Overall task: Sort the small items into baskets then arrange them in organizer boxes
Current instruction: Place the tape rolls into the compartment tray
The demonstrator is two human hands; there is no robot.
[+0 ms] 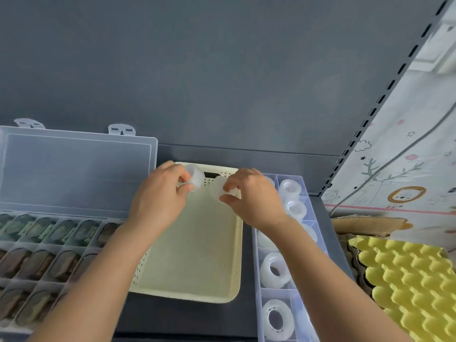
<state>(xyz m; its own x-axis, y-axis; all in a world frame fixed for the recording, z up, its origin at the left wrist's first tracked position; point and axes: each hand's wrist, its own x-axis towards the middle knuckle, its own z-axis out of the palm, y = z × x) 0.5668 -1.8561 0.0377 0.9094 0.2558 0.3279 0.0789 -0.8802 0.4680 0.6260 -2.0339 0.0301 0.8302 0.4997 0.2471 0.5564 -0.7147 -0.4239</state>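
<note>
- Our left hand (pixel 160 196) pinches a clear roll (pixel 197 177) above the far end of the basket (pixel 197 255).
- Our right hand (pixel 255 197) pinches a second roll (pixel 218 191) just beside it.
- More rolls (pixel 274 269) sit in the box (pixel 257 280) right of the basket.

Dark grey back panel (pixel 222 70), slotted upright (pixel 385 95)

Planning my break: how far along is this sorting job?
Mostly done, it seems. The left organizer box holds rows of dark items, the right organizer box tape rolls in several compartments. In hand: the left hand pinches a translucent roll, the right hand a second roll, over the cream basket, which looks otherwise empty. Left: boxing those two.
</note>
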